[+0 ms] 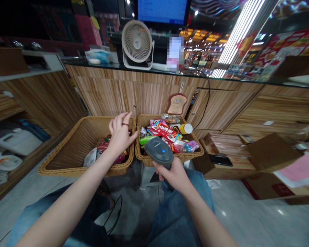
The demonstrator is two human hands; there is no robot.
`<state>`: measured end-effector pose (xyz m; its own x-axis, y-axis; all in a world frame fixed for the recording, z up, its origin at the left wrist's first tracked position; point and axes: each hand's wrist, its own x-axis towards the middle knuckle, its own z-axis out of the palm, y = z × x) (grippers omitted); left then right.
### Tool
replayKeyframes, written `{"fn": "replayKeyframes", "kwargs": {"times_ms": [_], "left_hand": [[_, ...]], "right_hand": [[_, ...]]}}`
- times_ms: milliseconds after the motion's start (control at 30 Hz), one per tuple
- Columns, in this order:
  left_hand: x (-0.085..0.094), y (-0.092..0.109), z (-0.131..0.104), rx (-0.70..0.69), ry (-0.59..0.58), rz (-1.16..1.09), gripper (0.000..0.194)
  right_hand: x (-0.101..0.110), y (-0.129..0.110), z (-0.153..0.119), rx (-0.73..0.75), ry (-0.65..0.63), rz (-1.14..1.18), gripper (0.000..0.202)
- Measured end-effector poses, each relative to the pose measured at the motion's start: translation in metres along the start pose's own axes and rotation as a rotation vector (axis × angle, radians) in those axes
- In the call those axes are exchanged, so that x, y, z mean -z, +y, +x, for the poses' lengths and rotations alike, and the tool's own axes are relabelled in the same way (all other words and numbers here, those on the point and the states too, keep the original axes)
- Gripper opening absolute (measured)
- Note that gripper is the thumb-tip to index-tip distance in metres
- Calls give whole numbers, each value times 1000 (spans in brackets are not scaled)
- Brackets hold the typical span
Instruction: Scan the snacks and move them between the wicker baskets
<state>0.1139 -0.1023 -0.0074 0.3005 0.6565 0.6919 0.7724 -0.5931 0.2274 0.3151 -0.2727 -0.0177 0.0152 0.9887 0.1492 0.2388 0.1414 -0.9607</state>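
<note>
My left hand [121, 135] is raised over the right side of the left wicker basket [47, 165], fingers apart and nothing in them. A few packaged items [101, 147] lie in that basket, partly hidden by my arm. My right hand [175, 173] is wrapped round the handle of a dark barcode scanner [158, 151] with a blue light on top. The scanner is over the front edge of the right wicker basket [199, 152], which holds snack packs, including a red packet [163, 129], a capped container [187, 128] and a purple-topped bottle [192, 146].
Behind the baskets stands a wooden counter [108, 92] with a white fan [137, 43] and a monitor [162, 10]. A toast-shaped pouch [177, 103] hangs there. Cardboard boxes [231, 171] and a phone [220, 160] are at right; a black cable [115, 219] lies on the floor.
</note>
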Motion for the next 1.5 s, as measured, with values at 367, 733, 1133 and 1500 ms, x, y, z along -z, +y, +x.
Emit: {"fn": "replayKeyframes", "kwargs": {"times_ms": [367,733,1133,1500], "left_hand": [[-45,29,56,-492,-256,87,31],[-73,24,76,-595,-263,154,25],[-21,6,59,-58,-170,-206,18],[7,-32,14,555,36,-619,43]], "right_hand": [[3,1,-2,18,40,-12,24],[6,0,-2,52,55,-13,21],[4,-3,-1,42,39,-10,24],[4,1,0,0,57,0,25]]}}
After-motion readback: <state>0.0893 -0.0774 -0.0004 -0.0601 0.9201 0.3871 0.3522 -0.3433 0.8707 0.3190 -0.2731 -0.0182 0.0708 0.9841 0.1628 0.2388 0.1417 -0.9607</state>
